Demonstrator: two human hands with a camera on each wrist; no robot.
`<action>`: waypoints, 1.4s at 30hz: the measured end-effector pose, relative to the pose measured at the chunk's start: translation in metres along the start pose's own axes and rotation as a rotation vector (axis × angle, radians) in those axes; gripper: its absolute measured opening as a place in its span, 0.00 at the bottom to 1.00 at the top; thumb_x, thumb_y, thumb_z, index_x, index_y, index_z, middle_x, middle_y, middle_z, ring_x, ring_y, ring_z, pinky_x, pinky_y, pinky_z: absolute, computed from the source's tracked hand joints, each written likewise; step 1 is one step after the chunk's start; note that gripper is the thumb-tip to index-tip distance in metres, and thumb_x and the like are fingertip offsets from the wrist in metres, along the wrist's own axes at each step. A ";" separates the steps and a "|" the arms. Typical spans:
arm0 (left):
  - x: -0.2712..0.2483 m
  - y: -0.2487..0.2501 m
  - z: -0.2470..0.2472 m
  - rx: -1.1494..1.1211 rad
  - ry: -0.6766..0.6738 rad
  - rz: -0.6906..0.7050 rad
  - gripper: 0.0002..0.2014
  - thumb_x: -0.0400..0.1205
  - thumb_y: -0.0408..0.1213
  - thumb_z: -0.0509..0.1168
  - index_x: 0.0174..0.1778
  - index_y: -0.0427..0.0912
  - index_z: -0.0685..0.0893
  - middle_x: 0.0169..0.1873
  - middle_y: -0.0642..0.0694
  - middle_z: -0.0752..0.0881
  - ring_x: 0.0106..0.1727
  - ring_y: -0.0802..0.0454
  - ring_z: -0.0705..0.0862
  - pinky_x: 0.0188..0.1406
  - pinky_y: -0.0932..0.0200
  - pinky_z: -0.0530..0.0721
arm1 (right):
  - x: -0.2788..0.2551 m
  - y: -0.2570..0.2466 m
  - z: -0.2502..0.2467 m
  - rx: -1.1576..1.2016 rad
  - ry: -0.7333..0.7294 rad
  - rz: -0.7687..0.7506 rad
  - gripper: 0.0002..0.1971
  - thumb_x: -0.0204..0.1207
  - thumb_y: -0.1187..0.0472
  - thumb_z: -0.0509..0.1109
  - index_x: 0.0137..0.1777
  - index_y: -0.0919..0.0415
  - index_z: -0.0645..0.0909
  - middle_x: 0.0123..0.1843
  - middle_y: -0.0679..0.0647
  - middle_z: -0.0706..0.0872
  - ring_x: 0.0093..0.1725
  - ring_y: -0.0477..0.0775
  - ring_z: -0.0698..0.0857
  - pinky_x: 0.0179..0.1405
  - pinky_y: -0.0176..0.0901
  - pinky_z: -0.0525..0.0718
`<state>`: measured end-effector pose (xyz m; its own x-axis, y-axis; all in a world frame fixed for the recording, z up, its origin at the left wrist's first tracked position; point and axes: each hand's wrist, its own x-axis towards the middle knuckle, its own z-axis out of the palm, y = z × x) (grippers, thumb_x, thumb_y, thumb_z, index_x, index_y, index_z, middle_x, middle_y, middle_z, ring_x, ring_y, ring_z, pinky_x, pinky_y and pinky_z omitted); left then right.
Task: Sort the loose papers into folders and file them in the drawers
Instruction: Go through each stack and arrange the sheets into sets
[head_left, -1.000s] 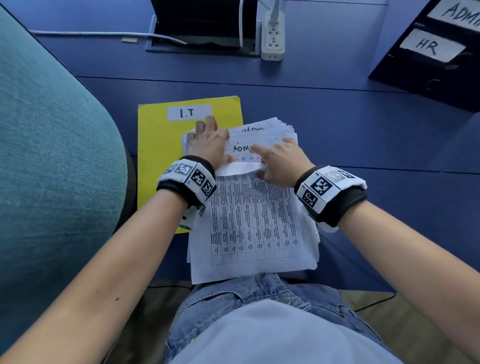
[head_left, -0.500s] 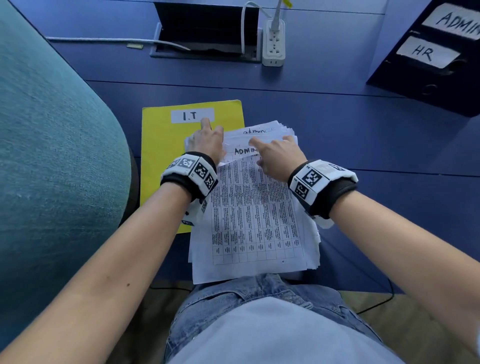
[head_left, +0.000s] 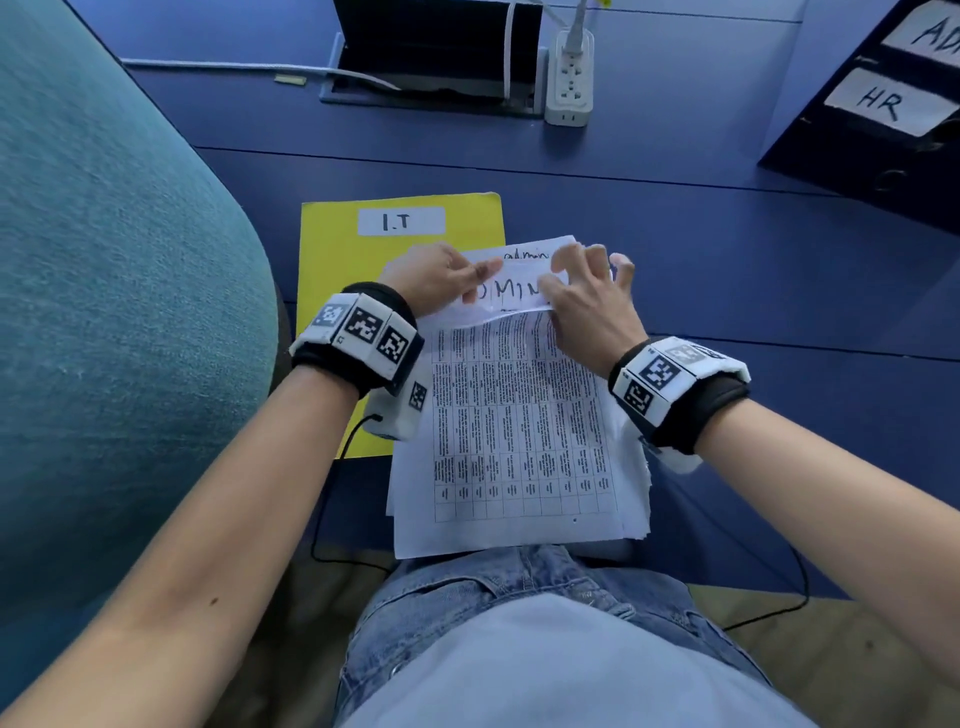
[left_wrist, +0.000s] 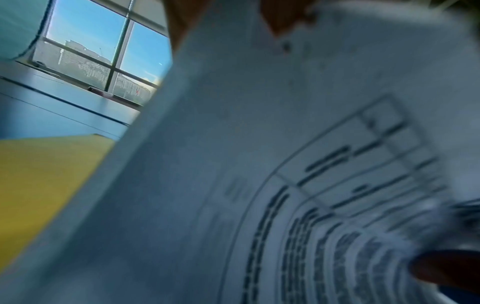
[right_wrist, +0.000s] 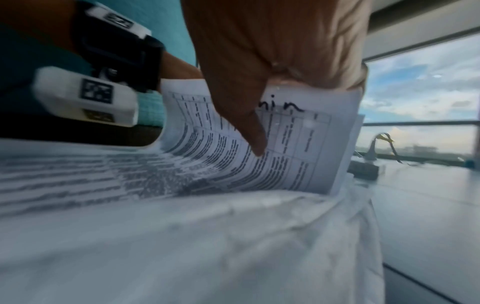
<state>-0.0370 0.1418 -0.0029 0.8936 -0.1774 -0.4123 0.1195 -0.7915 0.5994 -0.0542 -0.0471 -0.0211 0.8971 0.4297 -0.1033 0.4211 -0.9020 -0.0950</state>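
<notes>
Blue desk (head_left: 675, 249), matte, seamed in long panels; paper stack (head_left: 514, 431) taken as landmark, lying at the near edge, part overhanging toward the lap.

Head view only: yellow folder (head_left: 343, 270) labelled "I.T" flat to the left of the stack and partly under it; dark drawer unit (head_left: 878, 150) far right of the stack with an "HR" tag; white power strip (head_left: 569, 83) beyond the stack.

Wrist views only: window with sky and buildings behind the stack. Right wrist view shows the lifted sheets' printed underside, a gridded table with handwritten "...min" at the top. Left wrist view blurred; curved sheet and yellow folder edge legible.

Paper thin, white, bowing where lifted; stack edges ragged.

Left hand (head_left: 431, 283): grip closed on the far end of the upper sheets, thumb on top by the "ADMIN" lettering. Right hand (head_left: 587, 301): fingers curled over the same far edge, thumb on the printed face, pinching it.

Against half a second ago: sheets' far end now raised and folded back toward the person; the right index was pointing at the heading then.
</notes>
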 end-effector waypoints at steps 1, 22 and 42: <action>0.003 0.000 0.000 0.031 0.069 -0.015 0.23 0.83 0.55 0.56 0.38 0.40 0.86 0.46 0.40 0.85 0.44 0.45 0.81 0.51 0.55 0.76 | -0.004 0.000 0.002 0.022 0.051 -0.055 0.15 0.64 0.79 0.63 0.48 0.65 0.81 0.58 0.64 0.77 0.61 0.65 0.75 0.65 0.67 0.62; -0.010 -0.020 -0.001 0.119 0.472 -0.050 0.07 0.78 0.32 0.66 0.50 0.36 0.85 0.49 0.37 0.85 0.52 0.40 0.82 0.50 0.54 0.77 | 0.012 -0.025 -0.020 -0.007 -0.169 -0.041 0.13 0.71 0.79 0.56 0.36 0.60 0.73 0.41 0.56 0.78 0.47 0.61 0.82 0.56 0.48 0.68; -0.026 -0.045 0.011 0.441 0.330 0.132 0.20 0.84 0.31 0.58 0.74 0.43 0.73 0.64 0.39 0.75 0.56 0.40 0.81 0.54 0.46 0.83 | 0.025 -0.050 -0.011 -0.041 -0.117 -0.107 0.25 0.77 0.70 0.54 0.76 0.63 0.62 0.64 0.58 0.80 0.64 0.61 0.77 0.64 0.56 0.68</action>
<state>-0.0703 0.1752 -0.0269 0.9851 -0.1553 -0.0742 -0.1314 -0.9569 0.2589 -0.0509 0.0083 -0.0080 0.8261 0.5229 -0.2100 0.5205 -0.8509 -0.0709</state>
